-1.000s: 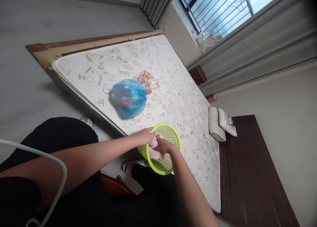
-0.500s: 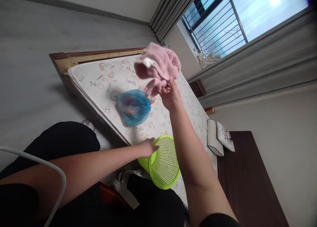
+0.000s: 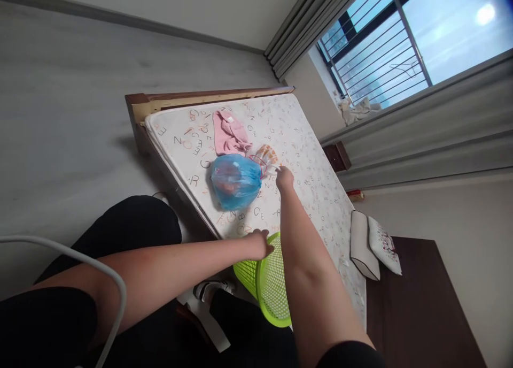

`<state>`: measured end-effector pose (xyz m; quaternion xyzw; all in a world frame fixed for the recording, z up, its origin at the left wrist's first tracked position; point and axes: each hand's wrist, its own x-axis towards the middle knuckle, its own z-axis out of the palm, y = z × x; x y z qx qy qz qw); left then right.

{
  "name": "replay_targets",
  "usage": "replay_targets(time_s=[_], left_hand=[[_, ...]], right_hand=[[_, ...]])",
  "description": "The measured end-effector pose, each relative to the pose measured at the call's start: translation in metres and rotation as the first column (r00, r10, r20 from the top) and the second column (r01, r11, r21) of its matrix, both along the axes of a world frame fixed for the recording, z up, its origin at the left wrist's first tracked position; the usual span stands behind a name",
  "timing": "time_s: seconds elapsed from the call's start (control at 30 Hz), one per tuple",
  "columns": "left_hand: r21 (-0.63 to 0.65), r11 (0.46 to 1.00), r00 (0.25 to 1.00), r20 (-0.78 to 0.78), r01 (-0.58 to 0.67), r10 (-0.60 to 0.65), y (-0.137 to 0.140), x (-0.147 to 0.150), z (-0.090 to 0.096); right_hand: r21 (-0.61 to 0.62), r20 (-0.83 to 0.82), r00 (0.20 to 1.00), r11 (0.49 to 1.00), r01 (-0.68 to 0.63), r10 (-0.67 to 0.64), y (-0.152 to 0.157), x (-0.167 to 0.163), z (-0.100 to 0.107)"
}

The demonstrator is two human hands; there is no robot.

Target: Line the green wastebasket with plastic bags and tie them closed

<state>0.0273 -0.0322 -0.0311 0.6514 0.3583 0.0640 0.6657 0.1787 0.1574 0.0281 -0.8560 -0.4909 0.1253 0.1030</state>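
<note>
My left hand [image 3: 258,244] grips the rim of a bright green mesh basket [image 3: 274,282], which is tilted and partly hidden behind my right forearm. Out over the mattress [image 3: 320,197], my right hand [image 3: 285,178] pinches the end of a clear plastic bag with orange markings [image 3: 266,158]. Beside that bag lies a knotted blue plastic bag [image 3: 235,182] with reddish contents showing through. A pink fuzzy cloth [image 3: 228,133] with a small white tag rests just beyond the blue bag.
A wooden bed frame [image 3: 216,94] borders the letter-patterned mattress. On the right are a beige bolster [image 3: 363,245], a white patterned pillow [image 3: 383,245] and a dark brown board [image 3: 420,288]. A white cable [image 3: 116,277] loops across the lower left, near my legs.
The pink cloth has left my right hand and lies on the mattress. That hand has come down to the clear bag. My left hand stays on the basket rim.
</note>
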Motion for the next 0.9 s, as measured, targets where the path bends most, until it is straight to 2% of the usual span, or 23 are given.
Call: replay_targets(time_s=[0.07,0.1,0.17,0.23,0.3,0.33,0.4,0.5,0.6,0.7,0.8,0.9], left_hand=[[-0.021,0.990,0.990,-0.033,-0.137,0.136,0.012,0.002,0.010],[-0.028,0.976,0.976,-0.027,-0.218,0.217,0.018,0.002,0.016],[-0.038,0.924,0.923,0.047,-0.382,0.383,0.032,0.002,0.027],[-0.019,0.860,0.845,0.179,-0.510,0.505,0.042,0.000,0.035],[0.050,0.809,0.771,0.342,-0.586,0.538,0.048,-0.003,0.040],[0.086,0.790,0.741,0.421,-0.607,0.523,0.048,-0.004,0.041],[0.122,0.772,0.691,0.548,-0.624,0.472,0.047,-0.007,0.041],[0.119,0.799,0.660,0.641,-0.590,0.392,0.043,-0.011,0.040],[0.191,0.812,0.702,0.633,-0.551,0.327,0.039,-0.020,0.044],[0.310,0.807,0.761,0.601,-0.503,0.244,0.038,-0.031,0.053],[0.371,0.805,0.771,0.617,-0.463,0.159,0.037,-0.041,0.069],[0.301,0.891,0.751,0.657,-0.339,0.063,0.036,-0.048,0.085]], right_hand=[[0.194,-0.041,0.994,0.975,0.105,-0.099,-0.017,0.003,0.017],[0.326,-0.115,0.984,0.930,0.170,-0.139,-0.029,0.003,0.029],[0.560,-0.324,0.938,0.773,0.296,-0.125,-0.061,0.000,0.052],[0.656,-0.453,0.891,0.667,0.355,-0.028,-0.102,-0.009,0.070],[0.667,-0.494,0.869,0.636,0.388,-0.013,-0.147,-0.024,0.082],[0.653,-0.494,0.869,0.643,0.399,-0.038,-0.168,-0.033,0.085],[0.618,-0.473,0.880,0.695,0.366,-0.043,-0.206,-0.052,0.090],[0.619,-0.406,0.912,0.752,0.228,0.057,-0.243,-0.074,0.095],[0.595,-0.291,0.941,0.803,0.038,0.171,-0.263,-0.084,0.096],[0.471,-0.171,0.964,0.876,-0.100,0.202,-0.274,-0.080,0.090],[0.442,-0.149,0.987,0.897,0.005,0.067,-0.281,-0.068,0.082],[0.497,-0.226,0.971,0.847,0.187,-0.082,-0.285,-0.055,0.081]])
